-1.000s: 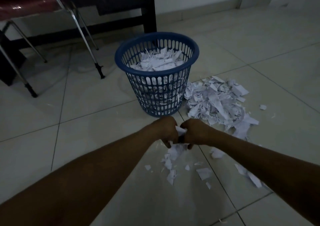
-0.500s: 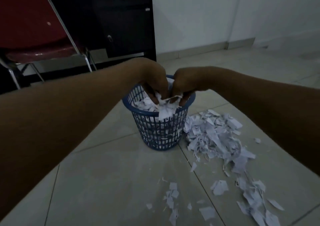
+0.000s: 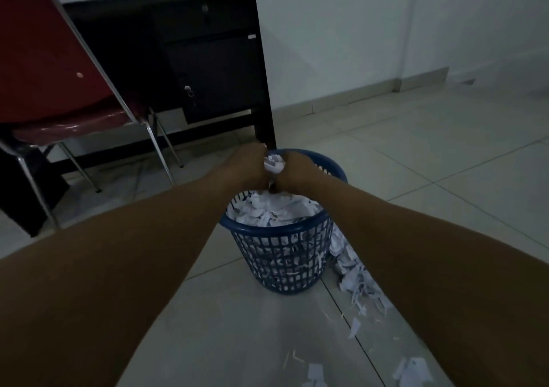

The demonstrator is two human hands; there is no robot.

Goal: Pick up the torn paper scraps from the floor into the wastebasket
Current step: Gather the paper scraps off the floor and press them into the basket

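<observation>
A blue lattice wastebasket (image 3: 282, 263) stands on the tiled floor, piled to the rim with white torn paper. My left hand (image 3: 248, 165) and my right hand (image 3: 295, 172) are pressed together just above the basket's far half, holding a wad of paper scraps (image 3: 274, 163) between them. Loose scraps (image 3: 359, 285) lie on the floor right of the basket, partly hidden by my right forearm. More scraps (image 3: 411, 370) lie near the bottom edge.
A dark desk (image 3: 208, 69) with a drawer and a locked door stands behind the basket against the wall. A red chair (image 3: 50, 69) with metal legs is at the left. Pale tiled floor stretches to the right.
Both hands with the paper wad rose from the floor to above the basket. Since half a second ago they sit a little further over its far side, and the view has tilted upward.
</observation>
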